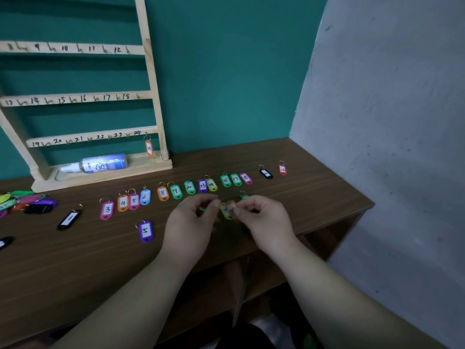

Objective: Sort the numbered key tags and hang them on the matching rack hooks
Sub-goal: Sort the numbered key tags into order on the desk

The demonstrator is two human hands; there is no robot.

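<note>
A wooden rack (151, 71) with numbered hooks stands at the back left against the teal wall. Only an orange tag 24 (149, 148) hangs on it, at the bottom right hook. Several numbered coloured key tags lie in a row on the brown table (75, 260), from a black tag 1 (69, 219) at the left to a red tag 23 (282, 169) at the right. A purple tag 5 (146, 231) lies alone in front of the row. My left hand (193, 220) and my right hand (261, 217) meet mid-table, both pinching small tags; a yellow-green tag (225, 210) shows between them.
A pile of unsorted tags (22, 201) lies at the table's left edge. A spray bottle (100, 164) lies on the rack's base. A grey wall (390, 122) closes the right side, and the table ends at its right edge (362, 210).
</note>
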